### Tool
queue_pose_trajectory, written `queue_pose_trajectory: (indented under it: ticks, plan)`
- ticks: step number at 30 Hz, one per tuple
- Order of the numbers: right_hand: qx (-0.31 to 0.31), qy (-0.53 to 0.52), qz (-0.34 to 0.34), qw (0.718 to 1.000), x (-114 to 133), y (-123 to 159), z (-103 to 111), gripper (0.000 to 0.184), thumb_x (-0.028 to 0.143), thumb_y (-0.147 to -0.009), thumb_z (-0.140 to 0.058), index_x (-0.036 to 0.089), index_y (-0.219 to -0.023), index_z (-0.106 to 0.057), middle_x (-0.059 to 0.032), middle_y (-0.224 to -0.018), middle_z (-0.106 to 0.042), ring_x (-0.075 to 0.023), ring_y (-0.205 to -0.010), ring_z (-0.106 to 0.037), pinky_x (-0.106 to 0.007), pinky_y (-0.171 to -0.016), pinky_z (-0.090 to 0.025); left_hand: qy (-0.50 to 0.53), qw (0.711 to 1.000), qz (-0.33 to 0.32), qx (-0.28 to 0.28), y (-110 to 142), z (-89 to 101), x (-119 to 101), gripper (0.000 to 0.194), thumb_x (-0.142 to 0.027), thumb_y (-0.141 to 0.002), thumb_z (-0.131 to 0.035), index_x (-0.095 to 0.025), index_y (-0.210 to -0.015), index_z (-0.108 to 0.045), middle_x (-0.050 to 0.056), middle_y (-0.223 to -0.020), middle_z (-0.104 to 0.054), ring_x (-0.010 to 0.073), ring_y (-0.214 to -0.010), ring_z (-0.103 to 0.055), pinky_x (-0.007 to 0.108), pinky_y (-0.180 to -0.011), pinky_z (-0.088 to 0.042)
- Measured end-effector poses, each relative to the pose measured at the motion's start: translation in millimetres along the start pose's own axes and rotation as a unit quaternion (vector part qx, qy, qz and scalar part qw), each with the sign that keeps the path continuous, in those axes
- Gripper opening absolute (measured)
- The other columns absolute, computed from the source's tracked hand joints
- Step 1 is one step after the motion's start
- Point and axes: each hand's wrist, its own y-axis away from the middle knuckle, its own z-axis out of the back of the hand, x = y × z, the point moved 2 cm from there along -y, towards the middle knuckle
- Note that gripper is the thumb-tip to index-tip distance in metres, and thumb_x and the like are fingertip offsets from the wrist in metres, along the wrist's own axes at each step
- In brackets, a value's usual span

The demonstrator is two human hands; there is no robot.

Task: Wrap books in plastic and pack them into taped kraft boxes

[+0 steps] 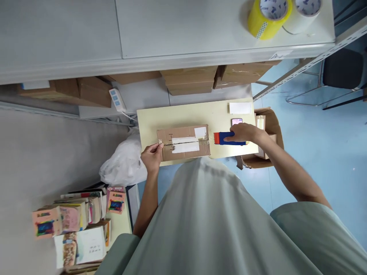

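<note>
A brown cardboard box [186, 153] lies on the pale yellow table [177, 115], with white labels on its top and a dark seam along its middle. Clear tape glints at its right end. My left hand [152, 154] is pinched closed at the box's left end, by the seam. To the right of the box, apart from it, my right hand [243, 133] grips an oblong blue box with a red-orange end [221, 138] from above. Just beyond those fingers lies a phone [236, 121] with its screen lit.
A grey shelf [183, 34] overhangs the table's far side, bearing tape rolls [269, 19]. Beside the table's right end stands an open carton [276, 131] holding smaller boxes. At left are a white plastic bag [123, 160], stacked books [77, 217] and a power strip [117, 100].
</note>
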Motion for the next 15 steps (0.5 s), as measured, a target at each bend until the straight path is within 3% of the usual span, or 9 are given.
queue_pose_trajectory:
  ticks: [9, 15]
  plan:
    - [-0.053, 0.008, -0.019, 0.998, 29, 6, -26, 0.053, 0.053, -0.108, -0.064, 0.009, -0.136, -0.073, -0.0279, -0.127, -0.078, -0.0418, -0.124, -0.075, -0.043, -0.095, -0.056, 0.017, 1.0, -0.003, 0.014, -6, -5.3, 5, 0.029, -0.042, -0.083, -0.08, -0.017, -0.097, -0.084, 0.012, -0.1, -0.086, 0.0284, -0.096, -0.083, 0.039, -0.094, -0.067]
    - [-0.114, 0.011, -0.031, 0.993, 41, 10, -48, 0.053, 0.053, -0.11, -0.062, 0.009, -0.138, -0.073, -0.0277, -0.131, -0.078, -0.0394, -0.125, -0.075, -0.04, -0.095, -0.057, 0.022, 0.999, -0.027, 0.025, -11, -5.8, 8, 0.03, -0.043, -0.083, -0.079, -0.017, -0.097, -0.083, 0.012, -0.097, -0.086, 0.0277, -0.091, -0.083, 0.035, -0.085, -0.066]
